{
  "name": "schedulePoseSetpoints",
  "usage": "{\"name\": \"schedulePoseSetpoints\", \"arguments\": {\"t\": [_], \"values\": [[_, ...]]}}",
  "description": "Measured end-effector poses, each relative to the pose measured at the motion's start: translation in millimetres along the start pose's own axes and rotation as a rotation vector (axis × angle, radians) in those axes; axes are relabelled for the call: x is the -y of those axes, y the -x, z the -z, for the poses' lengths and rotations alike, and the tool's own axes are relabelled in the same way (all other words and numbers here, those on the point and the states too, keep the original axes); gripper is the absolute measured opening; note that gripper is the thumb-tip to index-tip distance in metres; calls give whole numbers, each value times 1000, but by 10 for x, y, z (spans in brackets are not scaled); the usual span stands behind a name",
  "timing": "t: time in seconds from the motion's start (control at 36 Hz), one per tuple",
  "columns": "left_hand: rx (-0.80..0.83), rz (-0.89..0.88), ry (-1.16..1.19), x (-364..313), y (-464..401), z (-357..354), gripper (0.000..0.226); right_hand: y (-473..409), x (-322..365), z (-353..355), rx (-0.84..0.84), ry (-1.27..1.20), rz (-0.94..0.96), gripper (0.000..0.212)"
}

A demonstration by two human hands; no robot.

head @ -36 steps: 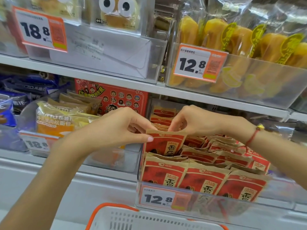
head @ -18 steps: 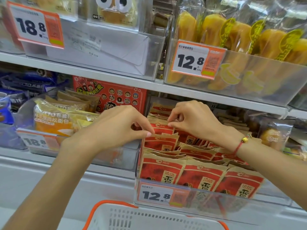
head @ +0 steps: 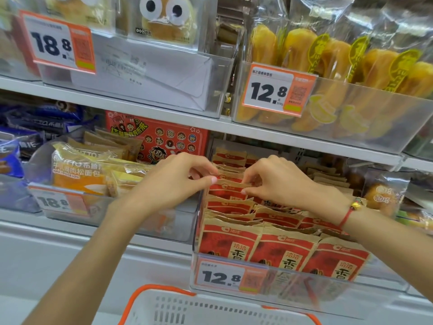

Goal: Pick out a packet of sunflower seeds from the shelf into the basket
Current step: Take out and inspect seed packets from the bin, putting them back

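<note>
Red and tan sunflower seed packets (head: 283, 249) stand in rows in a clear bin (head: 370, 289) on the lower shelf. My left hand (head: 173, 181) and my right hand (head: 278, 181) both reach into the middle rows. Each pinches the top edge of the same packet (head: 228, 190), left hand at its left corner, right hand at its right corner. The packet stands among its neighbours in the bin. The white basket with an orange rim (head: 164, 301) sits below, at the bottom edge of the view.
A 12.8 price tag (head: 222, 276) fronts the seed bin. Left of it is a bin of yellow bread packs (head: 77, 174) and a red box (head: 164, 141). To the right lie bagged buns (head: 382, 198). The shelf above (head: 140, 111) holds more bins.
Both hands moved from a front packet they had half lifted to packets farther back in the bin. The earlier packet sank back into its row.
</note>
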State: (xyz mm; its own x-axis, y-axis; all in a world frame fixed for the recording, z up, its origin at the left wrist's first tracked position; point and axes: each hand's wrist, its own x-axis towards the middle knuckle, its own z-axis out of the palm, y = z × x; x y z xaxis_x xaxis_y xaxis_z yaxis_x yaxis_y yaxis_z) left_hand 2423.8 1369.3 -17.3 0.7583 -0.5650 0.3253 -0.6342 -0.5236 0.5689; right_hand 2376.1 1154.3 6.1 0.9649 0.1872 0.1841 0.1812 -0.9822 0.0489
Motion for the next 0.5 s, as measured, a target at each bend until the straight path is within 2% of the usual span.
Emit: {"name": "schedulePoseSetpoints", "arguments": {"t": [0.08,0.22,0.31,0.44,0.5], "values": [[-76,31,-70,26,-33,-95,25,12,-7,-34,-34,-46,-40,9],[13,78,-229,36,-102,-240,43,-19,-16,-37,-68,-67,-75,7],[24,91,-245,10,-143,-257,44,-54,-5,-1,-57,-31,-47,25],[55,155,-272,22,-202,-359,44,-196,44,-47,66,61,-67,23],[61,199,-226,35,-217,-385,46,-267,69,-72,155,1,-108,26]]}}
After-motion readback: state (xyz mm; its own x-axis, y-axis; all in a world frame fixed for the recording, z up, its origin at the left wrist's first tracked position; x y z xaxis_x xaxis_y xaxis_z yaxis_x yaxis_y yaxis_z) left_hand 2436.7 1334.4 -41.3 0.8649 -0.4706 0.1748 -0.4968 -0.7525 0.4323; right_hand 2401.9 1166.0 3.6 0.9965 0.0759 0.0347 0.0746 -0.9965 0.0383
